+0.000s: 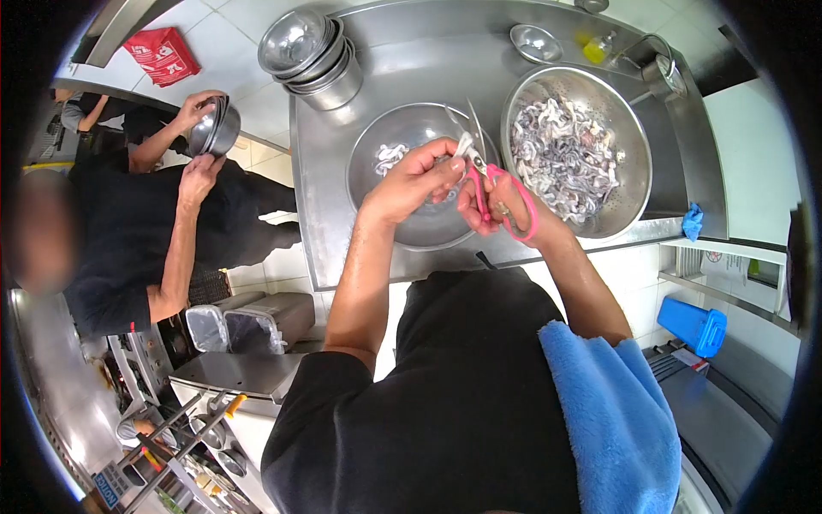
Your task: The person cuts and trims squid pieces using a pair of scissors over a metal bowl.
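My left hand (415, 178) pinches a white piece of squid (465, 147) above a wide steel bowl (370, 221). In my right hand (512, 206) is a pair of scissors (533, 224) with pink handles, its fingers through the loops. The blades are parted and point away from me, right at the squid piece; whether they touch it I cannot tell. A few white squid pieces (391, 158) lie in the bowl below. To the right, a large steel colander (635, 193) holds a heap of grey and white squid (565, 154).
Stacked steel bowls (300, 51) stand at the counter's back left, a small bowl (536, 43) and a yellow liquid bottle (598, 48) at the back right. On the left, a co-worker (171, 223) holds dark bowls (216, 128). Bins (257, 324) stand behind the counter's left end.
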{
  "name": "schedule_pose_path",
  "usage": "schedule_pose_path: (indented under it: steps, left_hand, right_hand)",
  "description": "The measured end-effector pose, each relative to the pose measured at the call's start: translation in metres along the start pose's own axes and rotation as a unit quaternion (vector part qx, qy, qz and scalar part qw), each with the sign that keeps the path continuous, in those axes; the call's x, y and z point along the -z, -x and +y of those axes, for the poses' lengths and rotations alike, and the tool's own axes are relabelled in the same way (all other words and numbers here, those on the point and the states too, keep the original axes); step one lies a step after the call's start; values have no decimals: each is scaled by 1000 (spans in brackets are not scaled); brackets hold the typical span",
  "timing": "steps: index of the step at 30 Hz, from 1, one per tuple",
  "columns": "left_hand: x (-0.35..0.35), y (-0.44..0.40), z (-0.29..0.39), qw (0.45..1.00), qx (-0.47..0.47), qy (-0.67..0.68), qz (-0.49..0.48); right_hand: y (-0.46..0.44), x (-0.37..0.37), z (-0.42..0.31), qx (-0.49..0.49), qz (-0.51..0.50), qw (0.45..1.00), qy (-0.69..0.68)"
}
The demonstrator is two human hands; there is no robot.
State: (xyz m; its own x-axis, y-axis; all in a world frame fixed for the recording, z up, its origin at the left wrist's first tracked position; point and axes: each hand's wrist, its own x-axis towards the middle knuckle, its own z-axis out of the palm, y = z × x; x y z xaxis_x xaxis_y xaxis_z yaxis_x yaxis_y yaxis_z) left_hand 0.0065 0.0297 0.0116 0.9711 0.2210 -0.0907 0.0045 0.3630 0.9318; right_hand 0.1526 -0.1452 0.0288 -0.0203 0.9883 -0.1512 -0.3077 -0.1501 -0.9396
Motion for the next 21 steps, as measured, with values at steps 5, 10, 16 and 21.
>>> schedule_pose_path:
  steps: [5, 10, 16, 21]
  left_hand:
    - [-4, -4, -7, 998, 3, -57, 34]
    - [-10, -2, -3, 990, 32, -125, 58]
    - [-11, -3, -4, 960, 22, -263, 89]
    - [-15, 0, -5, 964, 22, -249, 89]
  right_hand:
    - [5, 1, 5, -29, -2, 1000, 2]
    - [12, 2, 6, -34, 10, 999, -8]
    - [17, 2, 11, -27, 7, 999, -41]
    - [19, -7, 10, 5, 11, 996, -85]
